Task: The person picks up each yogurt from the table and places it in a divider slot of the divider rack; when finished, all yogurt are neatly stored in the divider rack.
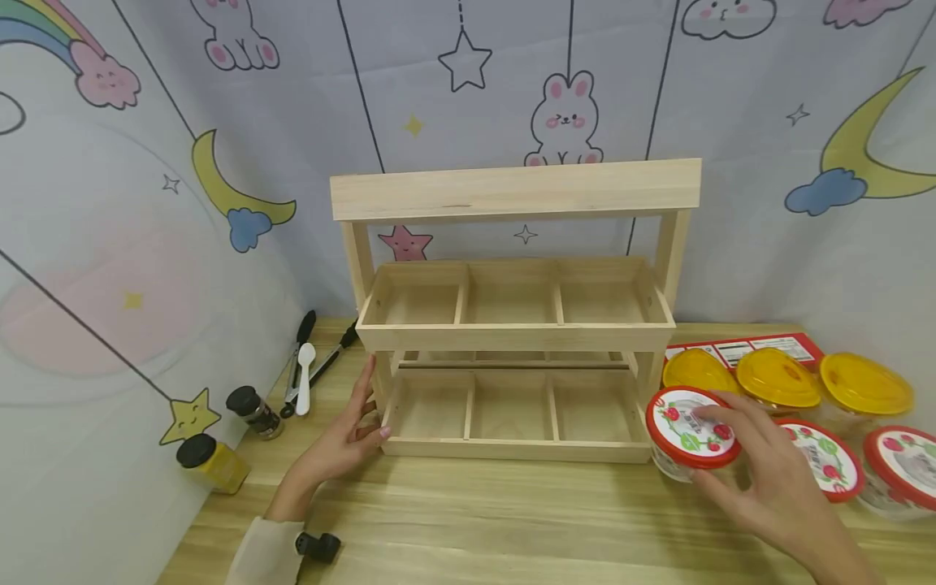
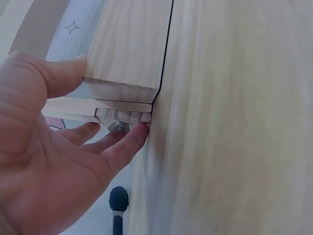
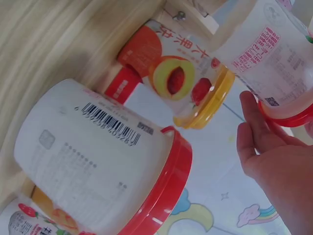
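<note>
- Head view: the wooden rack (image 1: pixel 515 192) stands on the desk (image 1: pixel 512 520), its upper and lower trays each split into three compartments.
- My left hand (image 1: pixel 336 447) is at the rack's lower left end, gripping it there between thumb and fingers.
- My right hand (image 1: pixel 775 479) holds a red-lidded cup (image 1: pixel 683 426) by its lid, just right of the rack's lower tray; whether the cup touches the rack I cannot tell.
- Farther right of the rack sit two more cups with red lids, the middle cup (image 1: pixel 822 463) and the end cup (image 1: pixel 910 467). Also right of the rack is a row of three yellow-lidded tubs (image 1: pixel 778 378), with a red-and-white box (image 1: pixel 790 345) behind them.
- Left of the rack lie a white spoon (image 1: pixel 304 378) and black-handled utensils (image 1: pixel 307 327); farther left are a dark jar (image 1: pixel 253 412) and a yellow jar (image 1: pixel 214 465).
- Left wrist view: my thumb presses one side of the rack's end, my fingertips the other, near a metal bolt (image 2: pixel 119 126).
- Right wrist view: my fingers and the red lid meet near the rack's bolted corner; the cup's printed side shows.
</note>
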`<state>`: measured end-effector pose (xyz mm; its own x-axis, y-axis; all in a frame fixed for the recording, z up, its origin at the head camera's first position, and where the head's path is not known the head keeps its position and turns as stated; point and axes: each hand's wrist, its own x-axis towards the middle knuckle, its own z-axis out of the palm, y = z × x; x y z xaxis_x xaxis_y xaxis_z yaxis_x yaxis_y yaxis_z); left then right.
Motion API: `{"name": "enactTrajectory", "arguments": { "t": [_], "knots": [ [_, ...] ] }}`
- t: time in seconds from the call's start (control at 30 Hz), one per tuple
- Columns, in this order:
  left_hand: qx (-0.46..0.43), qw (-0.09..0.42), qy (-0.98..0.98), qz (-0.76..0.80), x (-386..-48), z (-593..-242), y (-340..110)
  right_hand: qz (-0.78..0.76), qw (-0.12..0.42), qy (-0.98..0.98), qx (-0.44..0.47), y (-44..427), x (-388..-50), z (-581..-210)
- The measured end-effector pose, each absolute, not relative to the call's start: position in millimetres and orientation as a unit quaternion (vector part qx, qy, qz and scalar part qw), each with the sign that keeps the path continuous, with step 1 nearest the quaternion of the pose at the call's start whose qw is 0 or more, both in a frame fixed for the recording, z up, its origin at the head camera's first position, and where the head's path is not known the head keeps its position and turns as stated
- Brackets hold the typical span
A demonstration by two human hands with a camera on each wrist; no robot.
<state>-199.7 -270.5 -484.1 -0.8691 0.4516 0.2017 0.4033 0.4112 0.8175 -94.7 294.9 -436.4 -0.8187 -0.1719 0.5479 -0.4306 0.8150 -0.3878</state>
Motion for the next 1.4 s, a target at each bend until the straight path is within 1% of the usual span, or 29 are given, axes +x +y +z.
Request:
{"name": "enactTrajectory", "arguments": {
  "t": [0.2,0.3,0.47,0.67,0.8,1.03,1.4],
  "knots": [
    [0.249,0.026,0.840,0.482,-199.5,-483.9,-270.4,0.281,0.277,-0.900,0.186,289.1,-99.5,-435.3],
    [0.246,0.027,0.839,0.485,-199.6,-484.3,-270.4,0.292,0.281,-0.893,0.195,284.4,-101.2,-435.4],
    [0.249,0.029,0.835,0.489,-200.6,-485.7,-270.2,0.304,0.271,-0.890,0.206,277.3,-103.1,-434.2],
    [0.263,0.028,0.827,0.497,-202.5,-488.1,-269.8,0.300,0.244,-0.901,0.197,268.3,-106.1,-435.4],
    [0.263,0.025,0.827,0.497,-200.0,-489.7,-271.4,0.293,0.238,-0.906,0.192,261.2,-109.4,-436.9],
    [0.254,0.037,0.823,0.506,-197.2,-488.5,-272.1,0.294,0.257,-0.896,0.211,252.6,-117.3,-442.0],
    [0.242,0.046,0.824,0.511,-196.3,-487.0,-273.8,0.295,0.253,-0.893,0.226,236.0,-125.7,-442.7]
  ]
}}
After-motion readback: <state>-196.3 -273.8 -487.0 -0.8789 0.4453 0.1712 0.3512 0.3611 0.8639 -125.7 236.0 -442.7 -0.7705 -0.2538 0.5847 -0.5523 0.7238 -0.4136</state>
